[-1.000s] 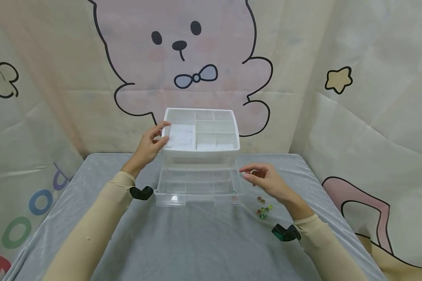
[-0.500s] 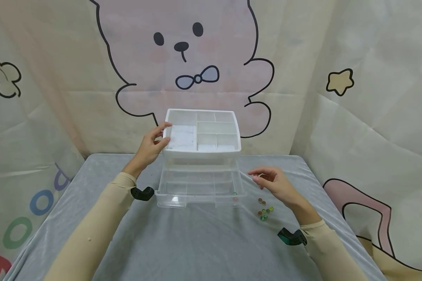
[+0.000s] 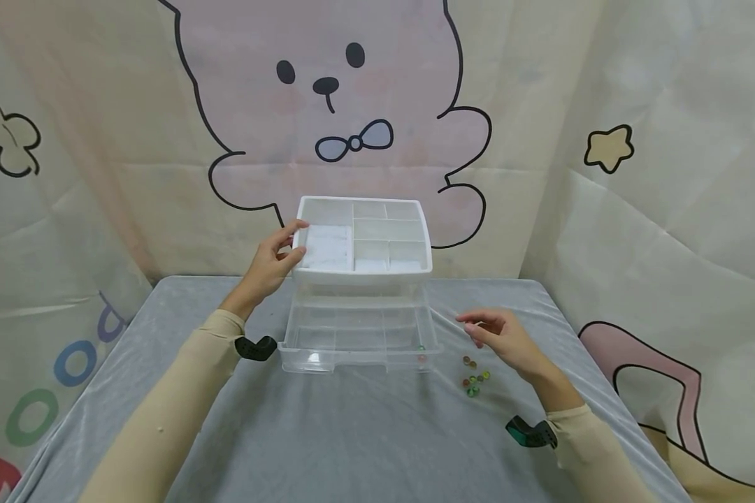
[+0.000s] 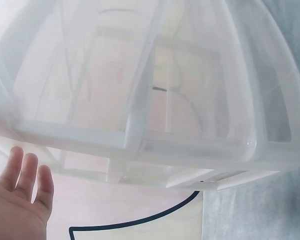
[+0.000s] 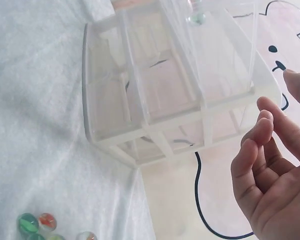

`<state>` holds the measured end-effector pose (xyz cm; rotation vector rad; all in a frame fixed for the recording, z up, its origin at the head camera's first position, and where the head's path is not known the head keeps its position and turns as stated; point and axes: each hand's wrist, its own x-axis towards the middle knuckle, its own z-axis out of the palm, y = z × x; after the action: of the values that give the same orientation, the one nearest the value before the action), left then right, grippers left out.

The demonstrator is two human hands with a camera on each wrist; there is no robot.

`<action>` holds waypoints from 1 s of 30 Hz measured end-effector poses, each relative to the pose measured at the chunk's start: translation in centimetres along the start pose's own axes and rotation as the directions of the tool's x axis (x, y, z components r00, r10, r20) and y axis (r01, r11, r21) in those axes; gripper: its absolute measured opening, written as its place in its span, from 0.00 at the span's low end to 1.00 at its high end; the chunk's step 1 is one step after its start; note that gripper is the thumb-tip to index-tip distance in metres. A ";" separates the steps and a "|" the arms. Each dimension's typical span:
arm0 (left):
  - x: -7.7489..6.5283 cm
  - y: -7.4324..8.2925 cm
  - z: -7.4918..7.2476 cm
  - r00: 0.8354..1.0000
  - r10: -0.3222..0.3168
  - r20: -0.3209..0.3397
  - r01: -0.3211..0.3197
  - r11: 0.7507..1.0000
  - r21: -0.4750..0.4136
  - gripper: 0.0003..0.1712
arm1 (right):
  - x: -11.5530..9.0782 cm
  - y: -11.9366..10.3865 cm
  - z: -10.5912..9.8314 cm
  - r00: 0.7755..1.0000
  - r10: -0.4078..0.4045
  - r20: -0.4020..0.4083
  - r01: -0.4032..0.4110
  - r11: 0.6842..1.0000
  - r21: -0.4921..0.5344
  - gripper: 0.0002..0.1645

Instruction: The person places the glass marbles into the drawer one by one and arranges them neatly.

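Left hand (image 3: 268, 265) seemingly holds organizer (image 3: 361, 277) edge; right hand (image 3: 508, 342) apart, near marbles (image 3: 473, 379)

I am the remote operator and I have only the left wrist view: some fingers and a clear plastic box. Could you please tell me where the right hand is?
Observer: The right hand is to the right of the storage box, apart from it.
Operator: Thank you. Does something small lie near that hand?
Observer: Yes, a loose group of marbles lies on the grey cloth.
Operator: And inside the box, do you see any object?
Observer: Yes, a green marble shows in the pulled-out drawer, near its front right corner.
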<state>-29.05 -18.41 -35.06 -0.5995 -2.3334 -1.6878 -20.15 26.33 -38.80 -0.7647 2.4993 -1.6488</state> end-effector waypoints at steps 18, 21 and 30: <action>-0.4 1.2 0.2 1.000 -0.019 0.004 0.019 1.000 0.014 0.30 | -1.5 4.1 -0.1 0.996 0.089 -0.030 -0.088 0.996 0.009 0.16; -0.8 2.6 0.2 1.000 -0.025 0.011 0.025 1.000 0.014 0.30 | -1.6 4.6 -0.1 0.995 0.100 -0.030 -0.100 0.995 0.009 0.17; -0.5 1.7 0.2 0.999 -0.031 0.003 0.031 0.999 0.013 0.30 | -1.7 6.5 -0.3 0.988 0.149 -0.028 -0.149 0.989 0.008 0.16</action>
<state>-27.88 -17.88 -33.87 -0.5662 -2.3664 -1.6845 -21.18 29.30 -44.71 -0.5422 2.5007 -1.6268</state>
